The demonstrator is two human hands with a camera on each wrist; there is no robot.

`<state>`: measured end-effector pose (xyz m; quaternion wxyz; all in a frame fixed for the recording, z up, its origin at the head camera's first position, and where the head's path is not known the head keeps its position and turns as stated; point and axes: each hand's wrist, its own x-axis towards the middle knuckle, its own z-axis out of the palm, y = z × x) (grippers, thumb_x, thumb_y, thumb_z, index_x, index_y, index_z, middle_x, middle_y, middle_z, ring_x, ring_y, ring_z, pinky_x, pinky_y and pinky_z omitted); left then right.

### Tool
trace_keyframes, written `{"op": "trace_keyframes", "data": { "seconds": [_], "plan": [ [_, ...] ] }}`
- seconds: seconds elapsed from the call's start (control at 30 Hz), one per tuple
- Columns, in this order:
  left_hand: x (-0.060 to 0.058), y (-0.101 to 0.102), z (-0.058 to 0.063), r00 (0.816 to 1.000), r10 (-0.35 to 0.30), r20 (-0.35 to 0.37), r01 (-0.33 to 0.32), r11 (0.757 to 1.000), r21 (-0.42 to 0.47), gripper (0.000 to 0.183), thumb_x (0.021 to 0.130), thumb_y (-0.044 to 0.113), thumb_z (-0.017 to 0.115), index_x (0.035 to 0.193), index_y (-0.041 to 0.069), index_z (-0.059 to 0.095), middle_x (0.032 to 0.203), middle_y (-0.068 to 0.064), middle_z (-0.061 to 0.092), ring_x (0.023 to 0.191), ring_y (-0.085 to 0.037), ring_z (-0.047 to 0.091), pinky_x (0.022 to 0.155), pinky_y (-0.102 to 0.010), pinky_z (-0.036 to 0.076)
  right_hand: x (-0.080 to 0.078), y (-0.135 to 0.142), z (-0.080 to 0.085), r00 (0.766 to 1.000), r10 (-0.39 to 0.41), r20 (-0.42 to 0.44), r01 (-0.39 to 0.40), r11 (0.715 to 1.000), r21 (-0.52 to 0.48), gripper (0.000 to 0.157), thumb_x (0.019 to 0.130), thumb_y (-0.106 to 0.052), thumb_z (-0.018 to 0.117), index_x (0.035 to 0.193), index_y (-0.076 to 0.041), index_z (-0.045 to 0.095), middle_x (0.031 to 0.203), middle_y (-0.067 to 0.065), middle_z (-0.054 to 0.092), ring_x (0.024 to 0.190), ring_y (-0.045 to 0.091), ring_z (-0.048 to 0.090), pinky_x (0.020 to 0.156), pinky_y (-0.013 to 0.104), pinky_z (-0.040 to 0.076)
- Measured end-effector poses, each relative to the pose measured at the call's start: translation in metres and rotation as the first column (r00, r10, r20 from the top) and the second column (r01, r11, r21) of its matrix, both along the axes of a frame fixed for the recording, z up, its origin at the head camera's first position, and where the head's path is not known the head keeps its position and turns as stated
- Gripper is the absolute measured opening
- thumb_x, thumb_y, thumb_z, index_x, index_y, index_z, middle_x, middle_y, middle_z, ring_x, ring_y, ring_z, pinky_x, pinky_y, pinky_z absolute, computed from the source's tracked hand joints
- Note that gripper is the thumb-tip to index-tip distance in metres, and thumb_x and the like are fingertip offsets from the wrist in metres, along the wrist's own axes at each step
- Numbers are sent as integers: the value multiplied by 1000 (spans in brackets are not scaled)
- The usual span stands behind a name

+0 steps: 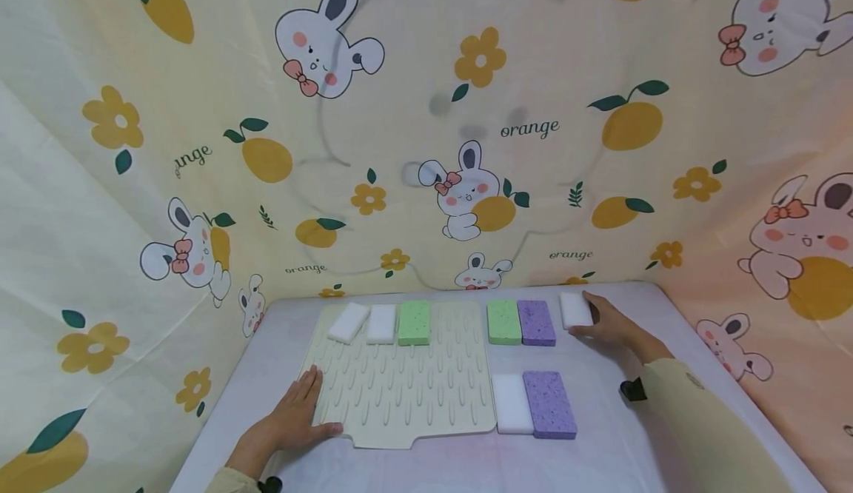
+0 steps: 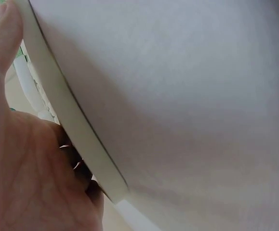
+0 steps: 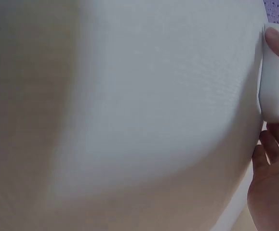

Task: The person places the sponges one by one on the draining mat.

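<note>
From my head view, the left hand (image 1: 291, 413) lies flat, thumb apart from fingers, on the left edge of the cream ridged mat (image 1: 383, 438), probably to steady it; the right hand (image 1: 613, 324) pinches a white block (image 1: 573, 311) at far right. Two white blocks (image 1: 381, 324) and a green sponge (image 1: 415, 323) lie on the mat's far part. The left wrist view shows me thumb and palm along the mat's rim. In the right wrist view, thumb and fingers clamp the block's opposite edges, seemingly for a balanced grip.

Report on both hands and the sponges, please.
Left hand touching mat at left edge. Right hand gripping far-right white sponge. Purple sponge close on its left.
</note>
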<state>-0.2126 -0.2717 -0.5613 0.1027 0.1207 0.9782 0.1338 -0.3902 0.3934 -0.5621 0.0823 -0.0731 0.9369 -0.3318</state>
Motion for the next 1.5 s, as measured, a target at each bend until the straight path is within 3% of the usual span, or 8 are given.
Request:
{"op": "trace_keyframes", "data": {
  "seconds": [0.23, 0.43, 0.67, 0.87, 1.17, 1.5],
  "plan": [
    [-1, 1, 0, 1000, -2, 5, 2, 1000, -6, 123, 81, 76, 61, 155, -11, 14, 163, -30, 9, 151, -45, 9, 123, -57, 12, 3, -2, -2, 1000, -20, -21, 20, 1000, 6, 119, 83, -44, 81, 155, 11, 5, 155, 41, 11, 140, 58, 18, 114, 71, 17],
    [-1, 3, 2, 1000, 3, 12, -3, 1000, -5, 123, 81, 76, 62, 155, -11, 14, 163, -29, 8, 151, -45, 9, 123, -57, 13, 6, -2, 1, 999, -47, 9, 47, 999, 8, 122, 83, -47, 80, 157, 7, -1, 157, 39, 5, 142, 59, 12, 114, 72, 13],
    [-1, 2, -1, 1000, 2, 4, -2, 1000, -10, 124, 81, 76, 62, 155, -11, 14, 163, -30, 9, 151, -46, 10, 123, -57, 13, 7, 1, 4, 995, -89, -52, 91, 995, 33, 122, 83, -50, 79, 158, 2, -3, 158, 37, 3, 142, 59, 12, 113, 73, 15],
    [-1, 1, 0, 1000, 4, 17, -3, 1000, -12, 125, 80, 77, 61, 155, -11, 13, 163, -30, 8, 151, -45, 9, 123, -57, 13, 12, -1, 9, 989, -105, -99, 105, 994, -8, 122, 83, -48, 80, 160, -4, -4, 158, 37, 6, 140, 60, 18, 109, 77, 20],
    [-1, 0, 1, 1000, 14, 24, -14, 1000, 2, 125, 80, 76, 62, 155, -10, 13, 164, -30, 7, 151, -46, 9, 123, -58, 12, 21, -17, 18, 980, -116, -164, 105, 992, -72, 120, 83, -47, 81, 160, -4, 1, 157, 36, 14, 137, 57, 26, 108, 76, 26],
    [0, -1, 0, 1000, 6, 10, -6, 1000, 6, 124, 81, 75, 62, 155, -11, 13, 163, -30, 8, 151, -46, 8, 123, -58, 12, 29, -43, 26, 972, -95, -215, 84, 995, -62, 117, 81, -50, 82, 160, -4, 9, 157, 35, 18, 136, 57, 30, 105, 76, 31]
  ]
}}
